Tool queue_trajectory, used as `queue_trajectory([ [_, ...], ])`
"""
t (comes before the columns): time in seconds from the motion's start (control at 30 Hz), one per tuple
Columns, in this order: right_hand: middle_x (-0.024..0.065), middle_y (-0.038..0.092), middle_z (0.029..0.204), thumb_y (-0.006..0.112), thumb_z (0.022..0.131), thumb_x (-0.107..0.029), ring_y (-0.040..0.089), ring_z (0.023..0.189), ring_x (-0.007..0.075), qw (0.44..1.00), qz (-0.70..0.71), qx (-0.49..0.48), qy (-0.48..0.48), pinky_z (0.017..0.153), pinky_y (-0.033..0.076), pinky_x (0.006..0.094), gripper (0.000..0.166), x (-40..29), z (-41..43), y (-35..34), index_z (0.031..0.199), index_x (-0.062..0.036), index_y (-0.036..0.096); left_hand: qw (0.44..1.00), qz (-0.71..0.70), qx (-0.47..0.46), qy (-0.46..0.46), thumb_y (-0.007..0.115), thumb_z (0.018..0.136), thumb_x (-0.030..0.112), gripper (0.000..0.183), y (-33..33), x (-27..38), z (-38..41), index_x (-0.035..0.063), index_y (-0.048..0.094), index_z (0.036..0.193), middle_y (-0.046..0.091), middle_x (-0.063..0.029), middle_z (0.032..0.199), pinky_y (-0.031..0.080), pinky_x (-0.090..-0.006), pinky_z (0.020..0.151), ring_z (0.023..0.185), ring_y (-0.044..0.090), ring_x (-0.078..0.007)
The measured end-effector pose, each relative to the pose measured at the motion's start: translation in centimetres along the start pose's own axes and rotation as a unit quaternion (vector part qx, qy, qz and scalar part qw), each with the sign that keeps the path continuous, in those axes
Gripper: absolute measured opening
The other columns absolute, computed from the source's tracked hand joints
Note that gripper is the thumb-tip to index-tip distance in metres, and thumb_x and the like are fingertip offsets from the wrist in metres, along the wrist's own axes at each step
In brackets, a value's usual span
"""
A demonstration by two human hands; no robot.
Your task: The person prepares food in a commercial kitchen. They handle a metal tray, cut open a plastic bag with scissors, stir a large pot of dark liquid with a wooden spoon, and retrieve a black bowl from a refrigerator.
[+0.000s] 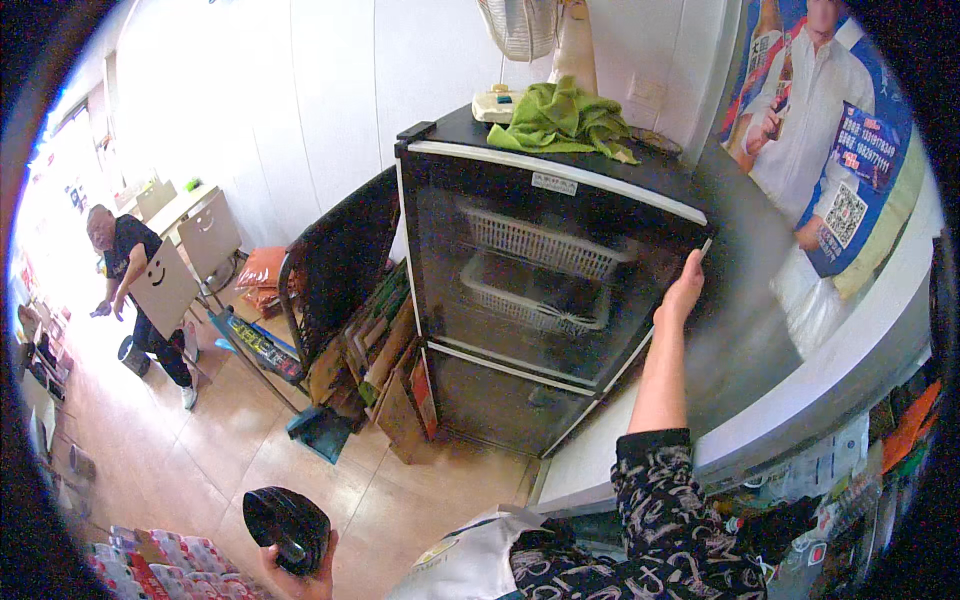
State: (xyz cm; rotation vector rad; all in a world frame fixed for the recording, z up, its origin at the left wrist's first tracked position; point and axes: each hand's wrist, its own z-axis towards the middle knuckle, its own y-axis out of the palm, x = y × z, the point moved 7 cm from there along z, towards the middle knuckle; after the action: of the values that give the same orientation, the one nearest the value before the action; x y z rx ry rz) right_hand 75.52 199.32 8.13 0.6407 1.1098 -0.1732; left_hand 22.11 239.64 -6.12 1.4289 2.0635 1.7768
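My left hand [296, 574], low in the picture, holds a small stack of black bowls [286, 525] with the fingers around their sides. My right arm reaches forward, and my right hand [684, 289] grips the right edge of the glass door on a black cabinet [525, 262], near its upper corner. The upper door looks closed or nearly so. Behind the glass are two white plastic baskets [551, 240], one above the other. A crumpled green cloth [566, 116] and a small white box-like item [493, 105] lie on the cabinet top.
Flattened cardboard [394, 360], a dark folded frame [345, 255] and a blue dustpan [324, 433] stand left of the cabinet. Farther left a person [139, 270] sits by chairs and a table [178, 210]. Packs of cans [180, 562] are at lower left. A curved counter edge [817, 397] runs along the right.
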Motion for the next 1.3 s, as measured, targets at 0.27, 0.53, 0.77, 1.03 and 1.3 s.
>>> queue_trajectory([
  [0.27, 0.0095, 0.055, 0.094, 0.044, 0.082, -0.039, 0.050, 0.082, 0.0197, 0.995, -0.089, -0.039, -0.023, 0.075, 0.038, 0.0309, 0.047, -0.4, -1.8, -0.8, 0.099, 0.0035, 0.053, 0.999, 0.023, 0.006, 0.041, 0.050, 0.061, 0.027, 0.049, -1.5, 1.7, 0.4, 0.0076, 0.049, 0.106, 0.054, -0.0105, 0.101, 0.047, -0.0419, 0.074, 0.086, 0.055, -0.0277],
  [0.53, 0.0145, 0.039, 0.120, 0.040, 0.083, -0.042, 0.041, 0.104, 0.0236, 0.980, -0.162, -0.069, -0.093, 0.092, 0.028, 0.0341, 0.059, -4.8, -15.6, -9.4, 0.120, 0.0034, 0.036, 0.995, 0.028, 0.003, -0.096, 0.047, 0.061, 0.019, 0.034, -1.8, 0.8, -0.7, 0.0021, 0.054, 0.090, 0.058, -0.0112, 0.086, 0.047, -0.0392, 0.070, 0.077, 0.055, -0.0262],
  [0.77, 0.0089, 0.043, 0.110, 0.060, 0.072, -0.025, 0.042, 0.095, 0.0163, 0.934, -0.009, -0.352, -0.054, 0.084, 0.034, 0.0285, 0.065, -6.2, -30.7, -4.9, 0.123, 0.0011, 0.029, 0.980, 0.021, 0.000, -0.196, 0.047, 0.065, 0.014, 0.031, -5.2, -1.9, -1.4, -0.0011, 0.052, 0.092, 0.059, -0.0133, 0.082, 0.049, -0.0352, 0.069, 0.071, 0.058, -0.0252],
  [1.03, 0.0054, 0.044, 0.103, 0.068, 0.067, -0.010, 0.044, 0.090, 0.0146, 0.833, 0.050, -0.544, 0.087, 0.078, 0.038, 0.0278, 0.068, -8.7, -42.6, 3.5, 0.120, -0.0054, 0.026, 0.986, 0.004, 0.022, -0.168, 0.045, 0.065, 0.014, 0.035, -9.3, 1.3, -4.9, -0.0023, 0.050, 0.095, 0.059, -0.0134, 0.083, 0.048, -0.0362, 0.072, 0.074, 0.059, -0.0247],
  [1.3, 0.0075, 0.041, 0.109, 0.067, 0.066, -0.002, 0.043, 0.095, 0.0186, 0.800, 0.104, -0.572, 0.149, 0.083, 0.038, 0.0317, 0.071, -9.5, -48.2, 7.6, 0.122, -0.0054, 0.024, 0.988, 0.009, 0.044, -0.145, 0.048, 0.062, 0.015, 0.043, -10.5, 2.3, -5.8, -0.0026, 0.049, 0.101, 0.058, -0.0159, 0.089, 0.047, -0.0401, 0.075, 0.078, 0.058, -0.0277],
])
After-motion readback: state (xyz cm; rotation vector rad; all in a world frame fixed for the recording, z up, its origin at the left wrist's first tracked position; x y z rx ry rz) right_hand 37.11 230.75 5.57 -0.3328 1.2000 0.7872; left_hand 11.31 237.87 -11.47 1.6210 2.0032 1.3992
